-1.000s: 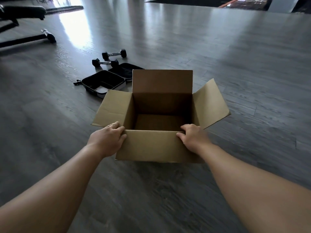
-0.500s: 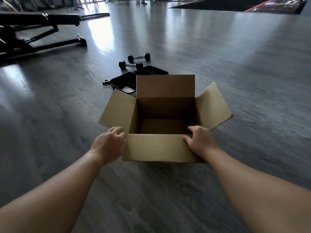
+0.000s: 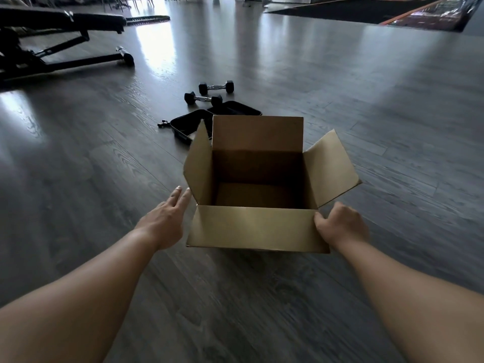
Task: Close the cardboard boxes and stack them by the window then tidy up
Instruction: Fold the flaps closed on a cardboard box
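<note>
An empty brown cardboard box [image 3: 255,226] stands on the dark wood floor right before me, all of its top flaps open. Its left flap stands almost upright, its right flap leans outward, the near flap hangs down toward me. My left hand [image 3: 166,218] reaches with straight fingers to the outer side of the left flap, its fingertips at the flap's lower edge. My right hand [image 3: 340,224] grips the box's near right corner, thumb on the near flap.
Behind the box lie an open black case [image 3: 190,123] and two small black dumbbells [image 3: 209,93]. A black weight bench [image 3: 60,35] stands at the far left. A dark rug [image 3: 379,9] covers the far right floor.
My left hand has let go of the near left corner and opened beside the left flap, which has swung up from lying outward. The view has lifted slightly.
</note>
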A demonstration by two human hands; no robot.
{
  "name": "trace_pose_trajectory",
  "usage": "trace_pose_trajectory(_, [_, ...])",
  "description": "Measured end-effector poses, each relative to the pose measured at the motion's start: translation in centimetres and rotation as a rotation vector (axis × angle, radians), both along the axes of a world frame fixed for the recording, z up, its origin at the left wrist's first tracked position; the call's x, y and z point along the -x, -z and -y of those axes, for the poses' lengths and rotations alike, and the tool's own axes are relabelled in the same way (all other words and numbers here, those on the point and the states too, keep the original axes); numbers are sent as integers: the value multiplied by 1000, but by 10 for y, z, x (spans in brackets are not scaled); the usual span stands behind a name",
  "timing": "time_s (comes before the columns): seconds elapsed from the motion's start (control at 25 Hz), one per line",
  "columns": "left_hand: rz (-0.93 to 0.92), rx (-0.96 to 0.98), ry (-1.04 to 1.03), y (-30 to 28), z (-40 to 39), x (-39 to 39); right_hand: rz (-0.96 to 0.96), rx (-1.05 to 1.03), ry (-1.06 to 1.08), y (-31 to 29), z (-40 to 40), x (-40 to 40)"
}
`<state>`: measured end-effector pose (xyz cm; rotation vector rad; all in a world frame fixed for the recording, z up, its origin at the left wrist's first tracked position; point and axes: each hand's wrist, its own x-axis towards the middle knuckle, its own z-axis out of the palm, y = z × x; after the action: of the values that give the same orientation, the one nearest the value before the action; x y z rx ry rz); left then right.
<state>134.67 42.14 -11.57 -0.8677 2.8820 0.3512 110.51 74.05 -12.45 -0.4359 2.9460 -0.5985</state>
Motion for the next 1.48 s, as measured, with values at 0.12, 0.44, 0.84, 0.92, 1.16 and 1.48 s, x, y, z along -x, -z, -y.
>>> trace_pose_trajectory(0.12, [10, -26, 69, 3, -4, 10, -21, 141, -169, 6, 1, 1])
trace_pose_trajectory(0.44, [-1, -71, 155, 7, -2, 23, 246, 115, -385, 15, -2, 31])
trace_pose_trajectory(0.84, [-206, -103, 114, 10, 8, 24, 612, 620, -265, -12, -5, 23])
trace_pose_trajectory(0.92, [-180, -129, 54, 9, 8, 25, 514, 673, -212, -9, 1, 21])
trace_pose_trajectory(1.16, [-355, -460, -96, -1, -5, 34, 245, 443, -21, -9, 22, 24])
trace_pose_trajectory(1.48, [-157, -449, -129, 1, -25, 47, 82, 31, -9, 9, -5, 2])
